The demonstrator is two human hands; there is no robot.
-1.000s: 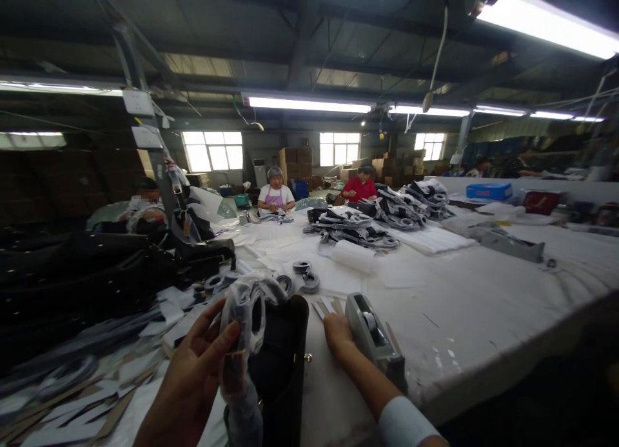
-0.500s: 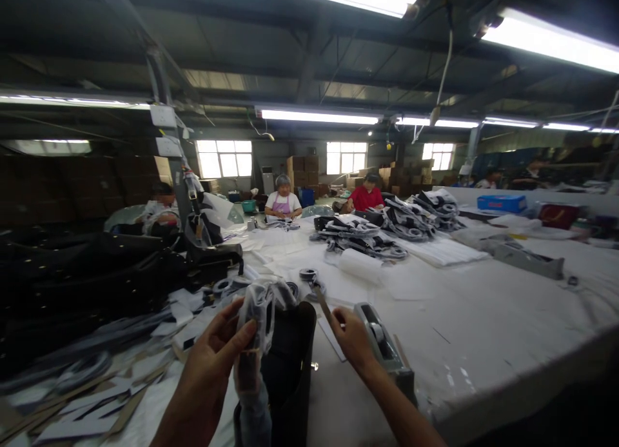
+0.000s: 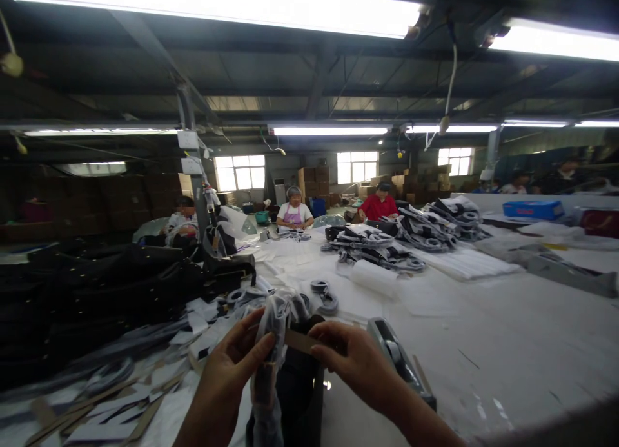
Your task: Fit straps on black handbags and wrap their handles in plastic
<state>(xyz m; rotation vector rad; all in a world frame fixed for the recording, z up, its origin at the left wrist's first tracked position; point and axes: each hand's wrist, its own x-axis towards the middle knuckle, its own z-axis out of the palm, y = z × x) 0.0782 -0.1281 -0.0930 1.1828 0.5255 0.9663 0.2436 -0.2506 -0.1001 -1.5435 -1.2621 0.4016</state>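
Note:
My left hand [image 3: 242, 363] is closed around a strap wrapped in clear plastic [image 3: 273, 318], which hangs down in front of a black bag [image 3: 302, 389] with a small metal stud. Between the thumb and fingers of my right hand [image 3: 351, 357] is a brown cardboard strip [image 3: 298, 341]. Its far end meets the wrapped strap; whether it goes inside the plastic I cannot tell. Just right of my right hand stands a grey tape dispenser [image 3: 399, 357]. Coiled wrapped straps [image 3: 325, 295] lie beyond my hands.
Black bags [image 3: 120, 292] are heaped at the left, with cardboard and paper scraps [image 3: 116, 408] in front. Wrapped straps are piled [image 3: 372, 244] farther back on the white table [image 3: 493, 357]. A blue box [image 3: 532, 209] sits at the right. Co-workers sit across the table.
My right hand has moved left, bringing the cardboard strip from over the table to the wrapped strap. My left hand still grips the strap. The camera view has shifted slightly.

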